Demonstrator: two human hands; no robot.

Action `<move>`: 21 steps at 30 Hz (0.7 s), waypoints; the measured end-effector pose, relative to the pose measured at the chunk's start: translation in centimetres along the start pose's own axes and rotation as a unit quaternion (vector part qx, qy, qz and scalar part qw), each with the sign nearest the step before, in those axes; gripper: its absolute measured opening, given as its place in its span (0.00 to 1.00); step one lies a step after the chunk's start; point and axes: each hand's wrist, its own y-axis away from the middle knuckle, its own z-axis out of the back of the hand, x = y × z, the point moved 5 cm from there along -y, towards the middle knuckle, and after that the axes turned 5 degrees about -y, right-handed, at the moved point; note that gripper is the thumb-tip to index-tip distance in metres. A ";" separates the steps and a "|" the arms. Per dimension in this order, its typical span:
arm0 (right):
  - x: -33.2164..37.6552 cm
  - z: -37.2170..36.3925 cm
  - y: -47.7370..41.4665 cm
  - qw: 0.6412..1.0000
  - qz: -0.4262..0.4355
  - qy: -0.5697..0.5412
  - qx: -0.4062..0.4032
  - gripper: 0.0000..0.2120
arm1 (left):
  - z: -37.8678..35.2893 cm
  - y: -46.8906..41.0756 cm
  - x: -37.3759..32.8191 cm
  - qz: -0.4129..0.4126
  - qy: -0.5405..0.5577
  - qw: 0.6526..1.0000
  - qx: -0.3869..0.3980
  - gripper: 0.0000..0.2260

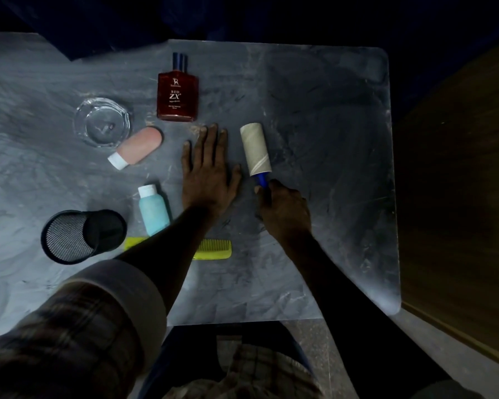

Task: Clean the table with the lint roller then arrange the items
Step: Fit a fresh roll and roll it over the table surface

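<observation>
My right hand (284, 210) grips the blue handle of the lint roller (255, 151), whose pale roll lies on the grey table (329, 110) pointing away from me. My left hand (209, 168) rests flat on the table just left of the roller, fingers spread, holding nothing. Left of my hands lie a red perfume bottle (177, 95), a pink tube with a white cap (137, 148), a light blue bottle (153, 210), a glass ashtray (103, 122), a black mesh cup on its side (81, 236) and a yellow-green comb (213, 249), partly under my left forearm.
The table's right edge (393, 197) borders a dark wooden surface (458, 211). Its near edge sits above my lap. The scene is dim, with dark space beyond the far edge.
</observation>
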 end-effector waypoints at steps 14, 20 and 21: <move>-14.3 7.9 -1.4 0.970 -0.210 -0.101 -0.071 0.20 | 0.2 0.0 -0.2 0.002 -0.003 1.000 0.003 0.35; -19.0 10.8 -0.4 0.948 -0.306 -0.082 -0.034 0.19 | -0.1 -0.1 -0.2 0.001 -0.004 1.000 0.001 0.36; -19.2 11.1 -0.5 0.947 -0.317 -0.043 -0.034 0.18 | -0.1 -0.1 -0.1 0.001 -0.004 1.000 0.001 0.36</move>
